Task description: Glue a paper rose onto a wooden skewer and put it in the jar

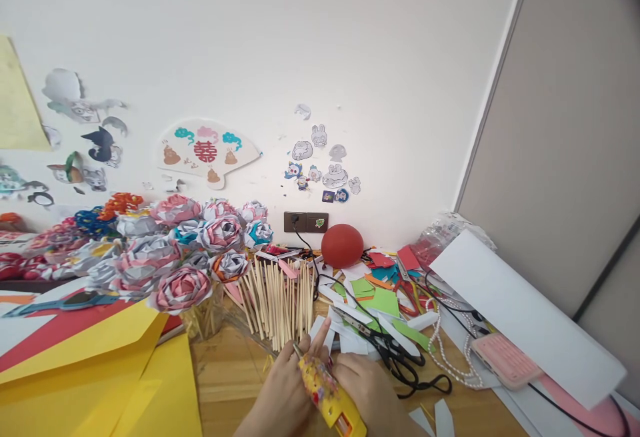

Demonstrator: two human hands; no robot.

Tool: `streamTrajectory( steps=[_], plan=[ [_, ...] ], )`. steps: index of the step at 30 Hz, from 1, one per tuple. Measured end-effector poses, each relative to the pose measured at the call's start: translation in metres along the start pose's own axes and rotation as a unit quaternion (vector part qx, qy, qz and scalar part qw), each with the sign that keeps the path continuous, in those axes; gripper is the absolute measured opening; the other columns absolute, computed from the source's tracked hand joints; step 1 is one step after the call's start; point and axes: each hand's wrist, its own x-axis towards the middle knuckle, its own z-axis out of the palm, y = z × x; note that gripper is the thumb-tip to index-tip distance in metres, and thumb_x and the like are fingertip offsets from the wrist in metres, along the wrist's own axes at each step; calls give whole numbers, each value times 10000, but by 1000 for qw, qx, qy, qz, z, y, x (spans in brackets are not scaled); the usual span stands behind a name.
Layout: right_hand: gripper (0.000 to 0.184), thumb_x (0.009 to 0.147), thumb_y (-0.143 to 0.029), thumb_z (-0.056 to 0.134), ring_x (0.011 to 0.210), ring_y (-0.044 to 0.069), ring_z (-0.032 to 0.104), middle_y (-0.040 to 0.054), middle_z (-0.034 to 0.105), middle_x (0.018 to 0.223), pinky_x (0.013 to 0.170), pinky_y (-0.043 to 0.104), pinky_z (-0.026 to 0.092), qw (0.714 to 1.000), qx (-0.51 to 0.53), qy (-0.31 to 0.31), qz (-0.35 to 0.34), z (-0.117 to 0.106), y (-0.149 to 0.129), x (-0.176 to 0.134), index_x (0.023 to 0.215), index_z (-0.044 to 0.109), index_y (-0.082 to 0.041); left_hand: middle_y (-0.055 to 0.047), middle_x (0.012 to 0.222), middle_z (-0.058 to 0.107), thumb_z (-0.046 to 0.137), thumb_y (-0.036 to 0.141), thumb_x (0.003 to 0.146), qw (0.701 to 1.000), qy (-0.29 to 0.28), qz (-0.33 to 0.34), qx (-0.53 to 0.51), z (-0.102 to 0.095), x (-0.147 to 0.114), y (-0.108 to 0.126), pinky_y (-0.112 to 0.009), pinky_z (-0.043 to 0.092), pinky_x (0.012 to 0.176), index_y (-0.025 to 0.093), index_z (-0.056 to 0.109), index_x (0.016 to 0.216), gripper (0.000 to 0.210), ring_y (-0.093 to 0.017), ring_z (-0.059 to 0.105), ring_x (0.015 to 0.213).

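A yellow hot glue gun [325,394], smeared with coloured blotches, sits low in the middle of the view. Its nozzle points up and to the left. My right hand [367,390] is closed at the gun's right side, gripping it. Beside the nozzle, on the left, is my left hand [285,387], its fingers curled together. Whatever it pinches is hidden behind the gun and fingers. One finger points upward past the gun. Just beyond the hands, thin wooden sticks [280,300] lie in a bundle next to white paper strips [353,342].
Black-handled scissors [395,350] and green paper scraps [375,300] lie to the right. A red balloon [342,246] rests near the wall. Folded paper flowers [183,287] crowd the left, above yellow sheets [165,384]. A black cable [316,274] runs from the wall socket [295,222].
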Motion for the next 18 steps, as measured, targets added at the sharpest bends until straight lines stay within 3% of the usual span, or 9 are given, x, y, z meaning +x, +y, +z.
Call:
streamTrajectory(
  steps=[8,18],
  plan=[
    [214,715,-102,502,509,140,542,2,564,576,435,219,349,992,94,-35,82,-2,2,6,543,416,-197,-104,1293,503,382,381,883,999,31,19,20,2,-1,-3,-346,232,915,216,558,1108,329,-231,400,1187],
    [252,806,-166,445,518,105,516,-3,546,573,458,212,330,999,10,-5,49,0,5,2,555,458,-181,-79,1285,521,443,367,863,997,72,18,-6,-4,4,-3,-342,183,960,212,576,1071,291,-217,357,1232]
  ],
)
